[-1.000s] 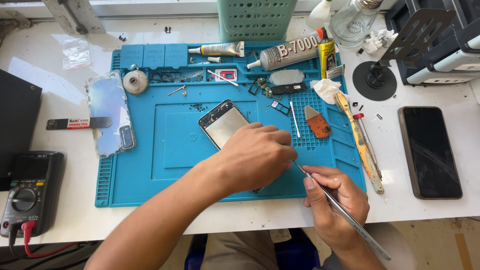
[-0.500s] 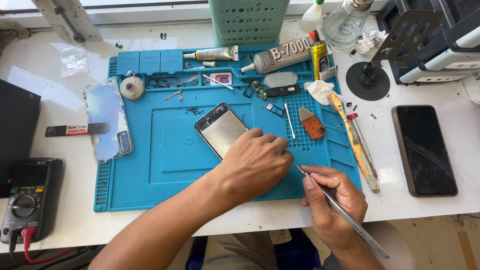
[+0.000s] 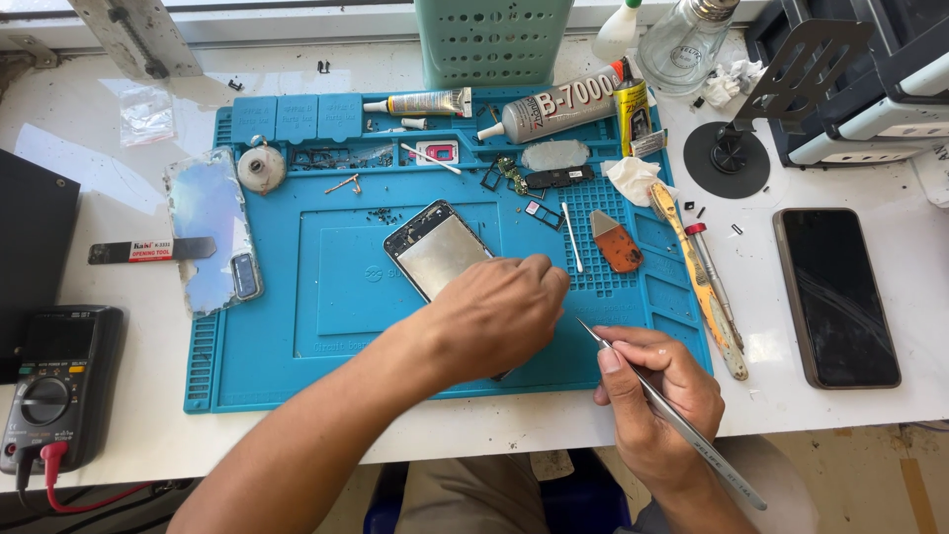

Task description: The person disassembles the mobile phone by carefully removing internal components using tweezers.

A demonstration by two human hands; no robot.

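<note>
1. My left hand [image 3: 494,316] lies flat on the opened phone [image 3: 438,250], the fingers pressing down on its lower end; it pins the phone but is not closed around it.
2. My right hand [image 3: 657,396] pinches the metal tweezers [image 3: 672,415] closed in its fingers, the tip pointing toward the left hand, just beside it.
3. The phone lies on the blue work mat [image 3: 297,326], its upper part showing beyond my left fingers.
4. Beyond the tweezers tip I see an orange pry tool [image 3: 618,245]; well to the right of this grip lies a dark phone [image 3: 835,295].
</note>
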